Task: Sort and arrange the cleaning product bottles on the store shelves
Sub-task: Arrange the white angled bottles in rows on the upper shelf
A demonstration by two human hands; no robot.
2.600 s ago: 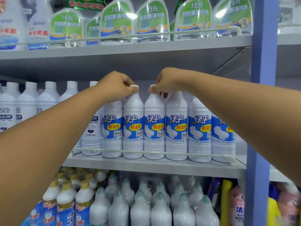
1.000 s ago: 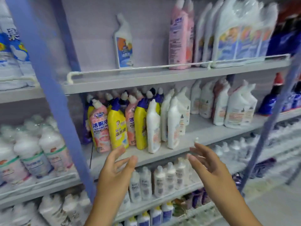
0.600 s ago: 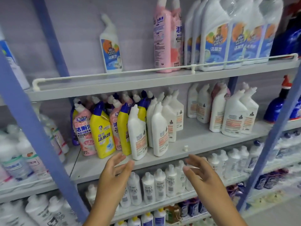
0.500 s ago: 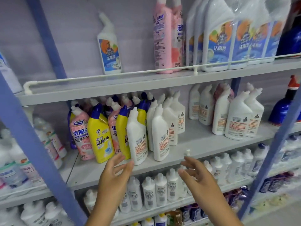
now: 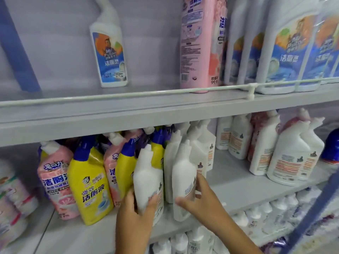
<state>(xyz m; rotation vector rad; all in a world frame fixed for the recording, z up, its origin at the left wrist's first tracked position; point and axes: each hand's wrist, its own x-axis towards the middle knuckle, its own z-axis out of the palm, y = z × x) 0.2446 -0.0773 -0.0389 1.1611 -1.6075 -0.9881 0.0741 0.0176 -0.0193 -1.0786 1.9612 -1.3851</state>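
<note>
Two white angled-neck bottles stand at the front of the middle shelf (image 5: 238,191). My left hand (image 5: 135,215) grips the left white bottle (image 5: 146,176) low on its body, thumb across the front. My right hand (image 5: 200,198) holds the right white bottle (image 5: 183,173), fingers round its right side and thumb at the front. Left of them stand a yellow bottle (image 5: 89,187) with a blue cap and a pink bottle (image 5: 55,178). More white bottles are packed behind.
The upper shelf (image 5: 128,110) carries a lone white bottle (image 5: 110,52), a tall pink bottle (image 5: 200,43) and wrapped white bottles (image 5: 286,48) behind a white rail. More white bottles (image 5: 289,158) stand at the right. A blue upright (image 5: 16,43) rises at left.
My view has closed in on the middle shelf. Both hands, open and empty in front of it before, have reached forward and each has taken hold of a white bottle.
</note>
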